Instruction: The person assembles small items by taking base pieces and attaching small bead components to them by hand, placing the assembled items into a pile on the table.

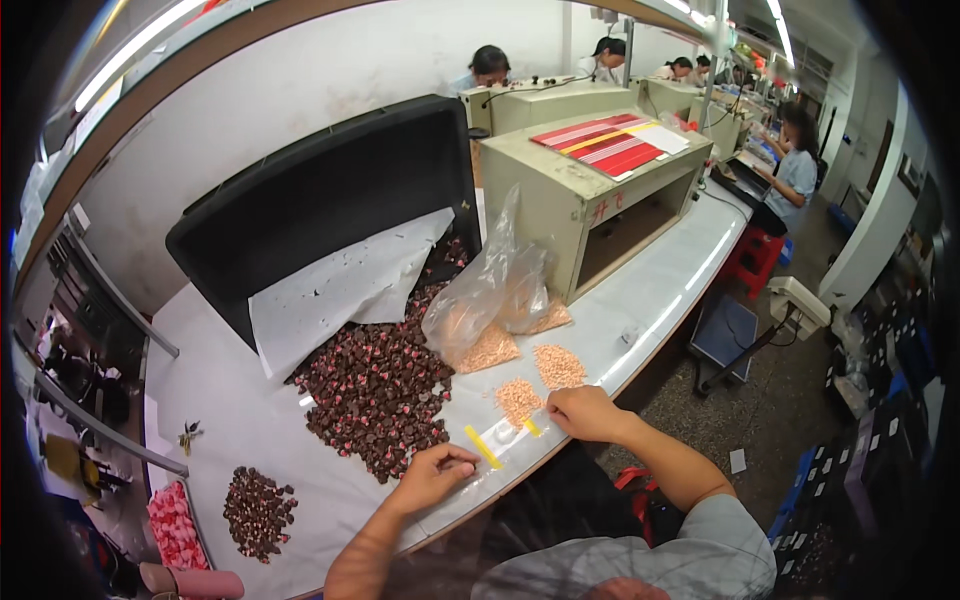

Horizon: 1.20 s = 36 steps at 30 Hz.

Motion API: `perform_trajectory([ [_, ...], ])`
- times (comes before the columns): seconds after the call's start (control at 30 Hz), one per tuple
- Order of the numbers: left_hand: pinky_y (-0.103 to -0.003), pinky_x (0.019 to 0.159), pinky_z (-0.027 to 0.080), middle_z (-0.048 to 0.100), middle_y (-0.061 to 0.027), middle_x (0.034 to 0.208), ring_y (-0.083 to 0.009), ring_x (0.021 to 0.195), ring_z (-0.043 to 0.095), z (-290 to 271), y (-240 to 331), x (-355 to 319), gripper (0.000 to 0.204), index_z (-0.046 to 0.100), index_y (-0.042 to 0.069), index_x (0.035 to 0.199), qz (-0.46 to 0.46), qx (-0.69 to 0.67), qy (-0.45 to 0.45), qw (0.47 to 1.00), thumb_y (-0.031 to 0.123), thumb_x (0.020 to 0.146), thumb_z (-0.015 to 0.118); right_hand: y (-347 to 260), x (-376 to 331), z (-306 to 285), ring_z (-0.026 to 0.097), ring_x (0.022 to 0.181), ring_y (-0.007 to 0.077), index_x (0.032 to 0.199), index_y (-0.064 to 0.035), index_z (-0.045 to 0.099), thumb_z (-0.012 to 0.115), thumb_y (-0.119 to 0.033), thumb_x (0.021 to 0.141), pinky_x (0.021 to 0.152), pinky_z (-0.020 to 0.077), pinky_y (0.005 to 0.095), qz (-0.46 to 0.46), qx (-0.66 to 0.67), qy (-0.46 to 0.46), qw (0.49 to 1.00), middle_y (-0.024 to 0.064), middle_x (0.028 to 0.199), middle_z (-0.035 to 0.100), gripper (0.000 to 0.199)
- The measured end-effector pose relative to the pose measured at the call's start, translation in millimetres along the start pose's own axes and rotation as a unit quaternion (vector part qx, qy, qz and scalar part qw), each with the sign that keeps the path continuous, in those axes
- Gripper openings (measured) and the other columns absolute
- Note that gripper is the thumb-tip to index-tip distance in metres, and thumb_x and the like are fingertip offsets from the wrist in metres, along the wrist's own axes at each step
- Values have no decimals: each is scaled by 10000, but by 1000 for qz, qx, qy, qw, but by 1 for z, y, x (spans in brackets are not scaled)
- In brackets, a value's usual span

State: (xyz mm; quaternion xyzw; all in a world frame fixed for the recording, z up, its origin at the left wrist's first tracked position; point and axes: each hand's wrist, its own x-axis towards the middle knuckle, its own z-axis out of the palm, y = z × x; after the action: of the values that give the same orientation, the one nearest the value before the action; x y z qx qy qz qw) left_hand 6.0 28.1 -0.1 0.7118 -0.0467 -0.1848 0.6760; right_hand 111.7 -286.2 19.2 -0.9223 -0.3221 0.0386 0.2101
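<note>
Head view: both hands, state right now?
Left hand: curled, beside the longer yellow strip; grip can't be told.
Right hand: curled, beside a pale pellet pile; grip can't be told.

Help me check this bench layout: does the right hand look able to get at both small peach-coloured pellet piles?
Likely yes: the left pellet pile and the right pellet pile lie close to the right hand, with nothing visible in the way.

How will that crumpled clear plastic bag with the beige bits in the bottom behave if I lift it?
The plastic bag will probably flop, since its thin film is creased. It may feel bottom-heavy, as the beige bits gather low in it. Its glossy film could feel slippery.
</note>
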Motion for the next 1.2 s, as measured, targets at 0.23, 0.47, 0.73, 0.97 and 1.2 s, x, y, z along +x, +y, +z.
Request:
perform_trajectory([
  [0.23,-319,906,549,690,-172,1118,-201,981,694,-7,-2,-4,162,615,-67,1076,-39,-61,-71,995,27,945,634,5,-2,8,670,763,356,873,-75,633,614,-209,871,666,528,476,-19,-20,26,999,125,810,684,135],
  [0.47,-326,884,569,682,-209,1120,-254,994,699,-1,-2,-5,184,603,-83,1075,-72,-134,-59,987,34,938,642,10,-4,18,665,750,327,865,-89,626,640,-219,824,648,525,446,10,-22,25,999,96,803,676,137],
  [0.73,-318,886,574,681,-200,1104,-247,972,697,-7,-6,-10,198,605,-95,1095,-70,-155,-53,984,7,928,635,15,-7,22,663,758,319,874,-92,606,635,-251,871,637,522,436,-43,-16,57,997,95,819,668,162],
  [0.97,-294,866,573,665,-204,1149,-227,986,695,1,0,-10,253,607,-96,1134,-93,-164,-67,980,64,942,645,-33,-28,19,661,701,320,920,-103,601,630,-262,921,600,508,417,-70,123,77,987,89,769,665,161],
  [1.2,-253,802,578,691,-144,1025,-212,928,713,-5,-19,-10,220,628,-51,1132,-128,-170,-132,968,81,956,636,-101,-11,54,663,688,312,961,-87,580,628,-249,938,594,510,393,-204,216,50,954,96,756,653,171],
])
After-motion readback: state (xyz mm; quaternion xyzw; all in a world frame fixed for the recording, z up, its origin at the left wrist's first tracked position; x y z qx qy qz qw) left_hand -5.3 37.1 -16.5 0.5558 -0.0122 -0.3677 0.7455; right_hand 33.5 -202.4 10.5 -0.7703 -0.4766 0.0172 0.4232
